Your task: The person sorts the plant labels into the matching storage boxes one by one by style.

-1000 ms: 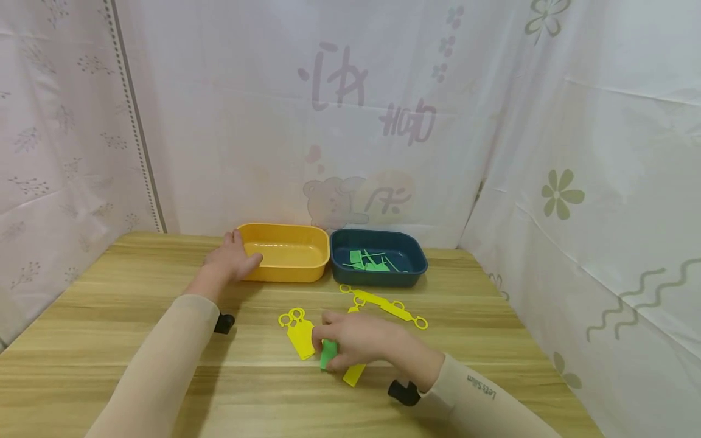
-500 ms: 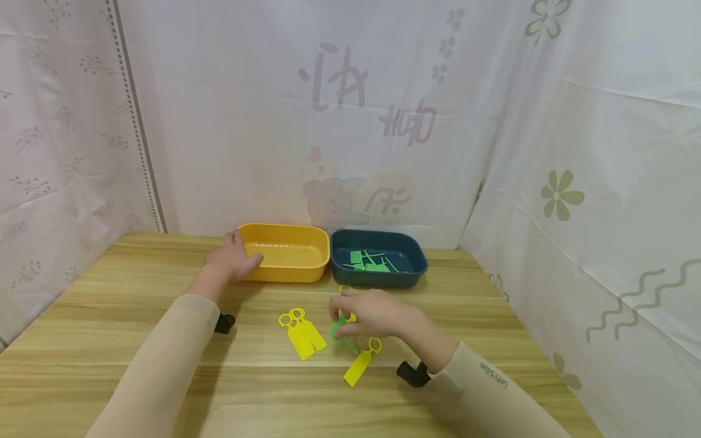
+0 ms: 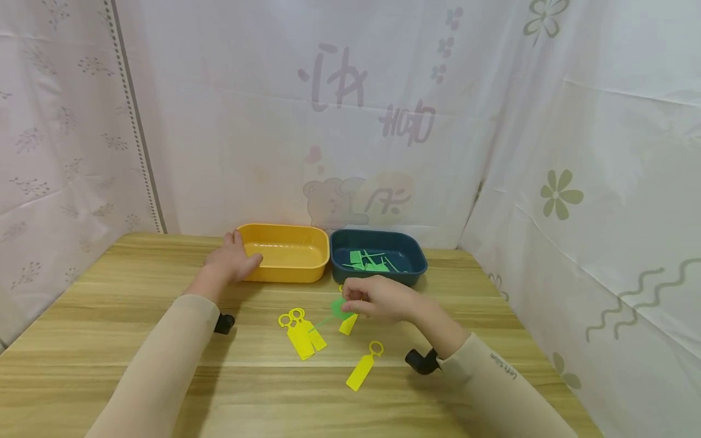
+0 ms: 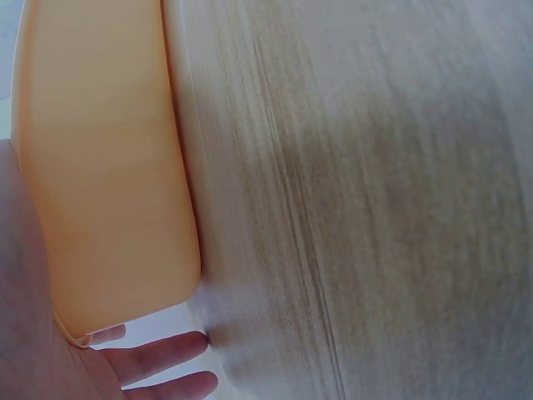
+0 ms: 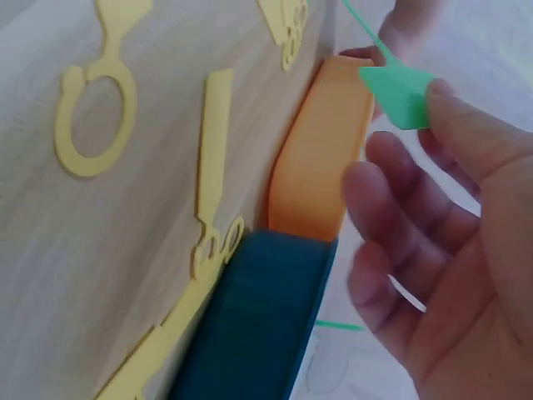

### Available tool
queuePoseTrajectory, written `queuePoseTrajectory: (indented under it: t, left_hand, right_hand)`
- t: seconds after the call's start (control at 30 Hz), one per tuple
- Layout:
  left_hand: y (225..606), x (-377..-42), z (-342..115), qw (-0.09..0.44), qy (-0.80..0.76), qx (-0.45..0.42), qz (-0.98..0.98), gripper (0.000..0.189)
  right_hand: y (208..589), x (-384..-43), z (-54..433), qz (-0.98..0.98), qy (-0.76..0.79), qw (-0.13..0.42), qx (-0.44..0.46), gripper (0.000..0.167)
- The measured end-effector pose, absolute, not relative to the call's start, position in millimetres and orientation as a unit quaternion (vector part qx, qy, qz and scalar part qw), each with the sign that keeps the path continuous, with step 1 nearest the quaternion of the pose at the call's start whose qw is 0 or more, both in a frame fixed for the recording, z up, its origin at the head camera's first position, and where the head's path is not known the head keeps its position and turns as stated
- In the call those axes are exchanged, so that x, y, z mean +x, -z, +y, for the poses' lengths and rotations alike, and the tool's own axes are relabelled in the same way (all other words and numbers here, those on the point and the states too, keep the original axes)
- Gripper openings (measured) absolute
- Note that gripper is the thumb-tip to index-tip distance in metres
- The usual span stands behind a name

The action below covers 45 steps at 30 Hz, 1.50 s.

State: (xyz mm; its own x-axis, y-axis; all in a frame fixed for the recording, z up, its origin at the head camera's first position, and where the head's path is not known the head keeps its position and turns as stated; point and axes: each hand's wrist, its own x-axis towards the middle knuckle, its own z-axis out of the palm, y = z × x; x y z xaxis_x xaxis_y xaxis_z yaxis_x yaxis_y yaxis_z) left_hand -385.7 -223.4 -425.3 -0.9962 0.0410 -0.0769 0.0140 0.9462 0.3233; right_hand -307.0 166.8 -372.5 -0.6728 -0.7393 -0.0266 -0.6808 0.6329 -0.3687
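Observation:
My right hand point(image 3: 383, 298) pinches a flat green plant label point(image 5: 398, 96) with a thin stem between thumb and index finger, just in front of the dark blue bin point(image 3: 378, 280). In the head view that label is blurred, its stem pointing down left. Below the hand lie flat yellow ring tags: one point(image 3: 359, 372) alone, a fanned group point(image 3: 304, 338) to the left, and another point(image 3: 347, 324) partly covered by the hand. My left hand point(image 3: 230, 258) rests at the left end of the yellow bin point(image 3: 285, 274), thumb over the rim and fingers point(image 4: 158, 357) extended along its end.
Several green labels point(image 3: 369, 263) lie inside the dark blue bin, which stands beside the yellow one at the table's far edge. More yellow tags point(image 5: 171, 312) lie along the blue bin's front. A printed curtain point(image 3: 274, 121) hangs behind the wooden table point(image 3: 263, 389).
My right hand has lifted the green label off the yellow tags and carried it up toward the blue bin, uncovering the single yellow tag. My left hand stays at the yellow bin.

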Motion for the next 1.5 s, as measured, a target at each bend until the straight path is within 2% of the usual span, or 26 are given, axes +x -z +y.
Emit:
queuePoseTrajectory:
  t: [0.27,0.63,0.97,1.5]
  left_hand:
    - [424.5,-384.5,-222.7,0.041,-0.166,0.013,0.985,0.106]
    - [423.4,-382.6,-222.8,0.044,-0.163,0.013,0.986,0.107]
    - [422.1,-381.9,-222.5,0.045,-0.165,0.014,0.985,0.105]
    - [420.7,-381.3,-222.7,0.043,-0.167,0.018,0.985,0.104]
  right_hand:
    - [355.7,-319.9,180.7,0.909,0.215,0.016,-0.357,0.014]
    - [344.4,-352.1,203.6,0.928,0.273,-0.063,-0.245,0.021]
    - [349.6,-370.9,217.0,0.934,0.312,-0.078,-0.153,0.030]
    - [361.8,-379.9,223.6,0.925,0.347,-0.095,-0.121,0.033]
